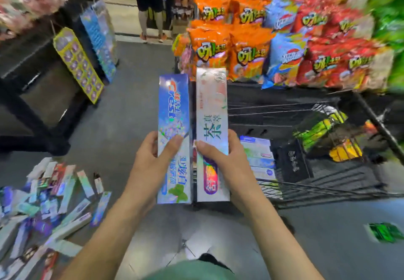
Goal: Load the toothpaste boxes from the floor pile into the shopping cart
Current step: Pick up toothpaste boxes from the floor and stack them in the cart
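Note:
My left hand [150, 161] grips a blue Crest toothpaste box [173, 113], thumb across its front. Beside it, my right hand [227, 161] grips a white toothpaste box [212, 109] the same way. Both boxes stand upright side by side at centre frame, just left of the black wire shopping cart [306, 190]. Several toothpaste boxes [260, 159] lie stacked inside the cart near its left wall. The floor pile of toothpaste boxes [43, 205] spreads across the lower left.
Green and yellow packs [321, 126] lie in the cart. Shelves of orange and red snack bags [262, 45] rise behind it. A black display table [26, 65] with leaning card displays [78, 65] stands left. A person [150, 6] stands down the aisle.

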`<state>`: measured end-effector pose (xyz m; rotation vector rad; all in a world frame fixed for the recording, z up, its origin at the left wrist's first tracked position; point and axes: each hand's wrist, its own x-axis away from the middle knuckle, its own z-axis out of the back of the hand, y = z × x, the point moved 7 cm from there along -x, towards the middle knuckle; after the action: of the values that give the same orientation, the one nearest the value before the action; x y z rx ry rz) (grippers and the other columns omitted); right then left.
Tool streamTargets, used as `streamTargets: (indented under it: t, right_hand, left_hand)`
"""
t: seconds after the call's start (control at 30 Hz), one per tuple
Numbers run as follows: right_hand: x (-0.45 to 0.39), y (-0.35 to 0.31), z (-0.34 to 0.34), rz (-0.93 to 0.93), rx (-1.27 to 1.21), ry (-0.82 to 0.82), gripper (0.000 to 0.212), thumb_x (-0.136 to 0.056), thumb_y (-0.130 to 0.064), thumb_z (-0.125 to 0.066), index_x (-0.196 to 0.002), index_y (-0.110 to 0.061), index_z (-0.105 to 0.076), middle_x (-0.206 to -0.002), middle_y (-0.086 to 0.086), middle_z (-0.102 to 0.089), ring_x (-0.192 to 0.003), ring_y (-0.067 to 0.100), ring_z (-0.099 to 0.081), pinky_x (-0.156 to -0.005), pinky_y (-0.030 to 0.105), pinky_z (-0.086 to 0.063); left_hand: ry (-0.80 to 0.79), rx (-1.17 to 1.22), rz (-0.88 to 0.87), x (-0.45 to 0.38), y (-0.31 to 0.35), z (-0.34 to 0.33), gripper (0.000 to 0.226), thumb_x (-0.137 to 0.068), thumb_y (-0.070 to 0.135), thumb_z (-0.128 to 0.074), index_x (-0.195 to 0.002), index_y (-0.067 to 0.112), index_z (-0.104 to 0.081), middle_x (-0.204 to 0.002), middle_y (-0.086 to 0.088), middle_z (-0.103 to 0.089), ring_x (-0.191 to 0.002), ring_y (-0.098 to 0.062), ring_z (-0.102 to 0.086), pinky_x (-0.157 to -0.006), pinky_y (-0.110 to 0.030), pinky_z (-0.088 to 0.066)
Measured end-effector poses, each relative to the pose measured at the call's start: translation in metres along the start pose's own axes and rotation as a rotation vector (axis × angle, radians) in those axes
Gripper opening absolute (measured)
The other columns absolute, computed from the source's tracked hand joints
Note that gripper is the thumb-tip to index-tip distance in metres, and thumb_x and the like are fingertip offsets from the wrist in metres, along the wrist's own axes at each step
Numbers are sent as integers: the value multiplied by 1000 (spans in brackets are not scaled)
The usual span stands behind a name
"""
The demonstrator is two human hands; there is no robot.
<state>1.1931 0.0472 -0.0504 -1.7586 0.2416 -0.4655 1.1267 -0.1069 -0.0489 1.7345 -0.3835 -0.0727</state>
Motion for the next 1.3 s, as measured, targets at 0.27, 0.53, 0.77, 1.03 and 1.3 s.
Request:
streamTargets:
  t: [0.27, 0.53, 0.77, 1.03, 1.3]
  right_hand:
    - [-43, 0, 147, -84, -54, 172, 57, -72, -26, -81, -123, -17, -56, -113, 4, -75, -104, 27, -73, -97, 52, -55]
    - [-74, 16, 233, -158, -144, 372, 45, -85, -10, -76, -125, -14, -58, -112, 7, -75, -103, 32, -72, -96, 53, -55]
    - [-109, 30, 269, -243, -168, 490, 55, -72, -21, -76, -123, -11, -60, -111, 12, -75, -97, 34, -73, -87, 46, -59]
    - [-137, 48, 306, -329, -233, 597, 48, -71, -16, -74, -117, -12, -62, -99, 8, -77, -78, 21, -74, -65, 31, -59]
    - [-189, 73, 378, -451, 18, 502, 72, -61, -23, -86, -125, -18, -54, -113, 1, -75, -103, 21, -73, -84, 34, -58]
  left_hand:
    - [-131, -9, 118, -53, -47, -138, 18, -99, 23, -57, -115, 14, -60, -101, -5, -77, -85, -18, -75, -65, -32, -60]
    - [-65, -52, 223, -121, -75, -163, 22, -103, 29, -54, -120, 17, -60, -109, -6, -76, -92, -20, -75, -71, -35, -63]
    - [-195, -71, 286, -193, -109, -194, 37, -95, 37, -68, -125, 18, -60, -120, -10, -73, -105, -31, -72, -88, -50, -59]
    - [-417, -128, 378, -236, -167, -280, 61, -61, 43, -86, -113, 21, -63, -102, 3, -74, -90, -16, -70, -84, -44, -59]
    - [-403, -395, 444, -280, -245, -322, 81, -47, 53, -96, -106, 37, -43, -115, 1, -67, -98, -15, -69, -80, -32, -56]
